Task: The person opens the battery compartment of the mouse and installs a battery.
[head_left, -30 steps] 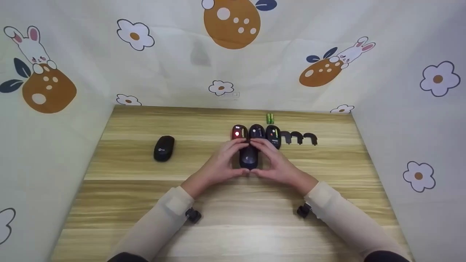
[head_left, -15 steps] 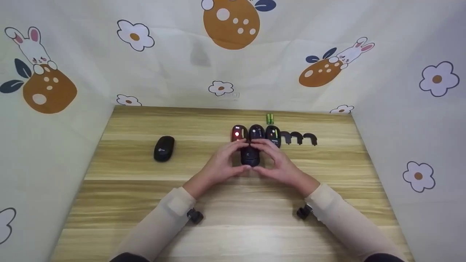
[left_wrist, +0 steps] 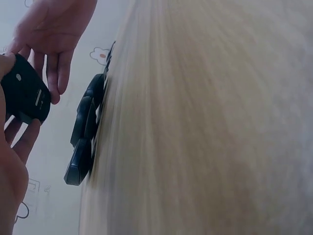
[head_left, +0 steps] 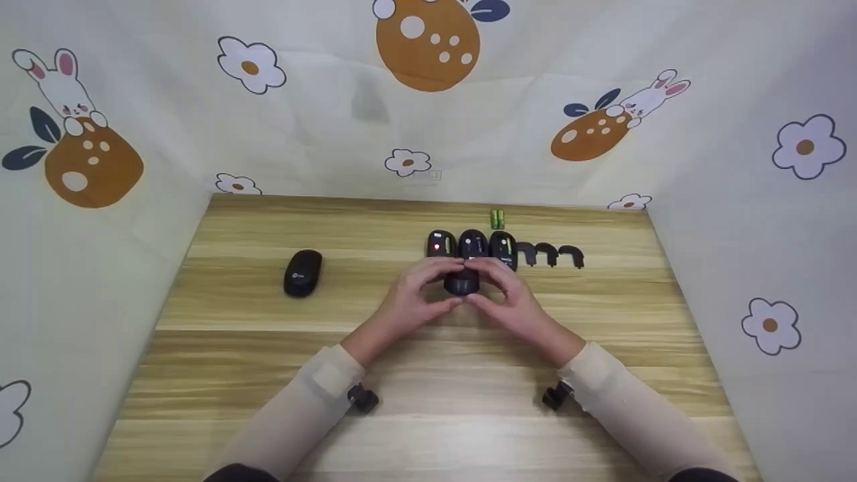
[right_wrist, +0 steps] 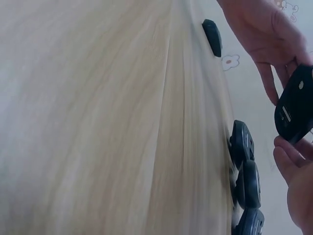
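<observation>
A black computer mouse (head_left: 462, 284) is held between both hands, raised above the wooden table. My left hand (head_left: 414, 298) grips its left side, thumb at the near end and fingers at the far end. On the opposite side, my right hand (head_left: 514, 302) grips it in a mirrored way. The wrist views show the underside of this mouse (left_wrist: 28, 93), with a pale oval spot and a small slot. Just beyond the hands, three mice lie bottom up in a row: left mouse (head_left: 441, 242), middle mouse (head_left: 473, 242) and right mouse (head_left: 503, 246).
Three black curved covers, including the far right cover (head_left: 571, 254), lie right of the row. Two green batteries (head_left: 497, 219) sit behind it. Another black mouse (head_left: 302, 273) rests at the left of the table (head_left: 234, 368). Patterned cloth (head_left: 301, 127) walls the back and sides.
Both hands have tilted the held mouse, so its top now shows foreshortened, and its near end has shifted slightly away from the body. The things on the table stay put.
</observation>
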Tool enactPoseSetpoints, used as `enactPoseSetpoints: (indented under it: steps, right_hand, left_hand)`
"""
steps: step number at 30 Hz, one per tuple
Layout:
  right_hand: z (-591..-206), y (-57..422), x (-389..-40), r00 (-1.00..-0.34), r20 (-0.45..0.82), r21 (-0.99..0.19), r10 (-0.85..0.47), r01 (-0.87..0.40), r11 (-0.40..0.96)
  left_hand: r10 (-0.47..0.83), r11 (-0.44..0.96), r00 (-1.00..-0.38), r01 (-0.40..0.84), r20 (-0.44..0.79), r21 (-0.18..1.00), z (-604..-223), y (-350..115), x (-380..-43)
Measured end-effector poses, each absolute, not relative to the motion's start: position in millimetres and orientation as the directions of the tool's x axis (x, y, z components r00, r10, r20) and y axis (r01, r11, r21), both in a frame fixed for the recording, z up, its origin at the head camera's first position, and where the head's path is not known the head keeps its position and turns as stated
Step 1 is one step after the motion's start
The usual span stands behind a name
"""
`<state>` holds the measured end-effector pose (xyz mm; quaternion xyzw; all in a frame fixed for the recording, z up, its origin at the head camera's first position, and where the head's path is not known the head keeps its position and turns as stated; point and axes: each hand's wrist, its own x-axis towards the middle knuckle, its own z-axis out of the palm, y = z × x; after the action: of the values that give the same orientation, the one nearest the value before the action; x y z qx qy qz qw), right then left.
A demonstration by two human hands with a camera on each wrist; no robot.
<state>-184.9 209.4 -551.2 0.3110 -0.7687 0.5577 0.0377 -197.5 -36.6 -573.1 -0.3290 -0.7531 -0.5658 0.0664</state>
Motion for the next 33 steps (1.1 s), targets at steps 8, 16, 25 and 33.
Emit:
enactPoseSetpoints:
  steps: [8, 16, 25, 33]
  right_hand:
    - [-538, 204, -179, -0.816, 0.396, -0.822, -0.422, -0.52, 0.233]
    - [-560, 208, -188, -0.825, 0.389, -0.804, -0.411, -0.521, 0.286]
    - [-561, 208, -191, -0.744, 0.533, -0.653, -0.403, -0.665, 0.363]
    - [-558, 202, -188, -0.75, 0.55, -0.701, -0.367, -0.653, 0.285]
  left_hand:
    - [0.387, 0.163, -0.76, 0.614, 0.522, 0.772, -572, -35, -199]
    - [0.37, 0.196, -0.763, 0.621, 0.53, 0.759, -571, -36, -199]
    - [0.36, 0.223, -0.772, 0.617, 0.525, 0.755, -570, -35, -198]
    - [0.369, 0.166, -0.821, 0.519, 0.435, 0.838, -569, -34, -197]
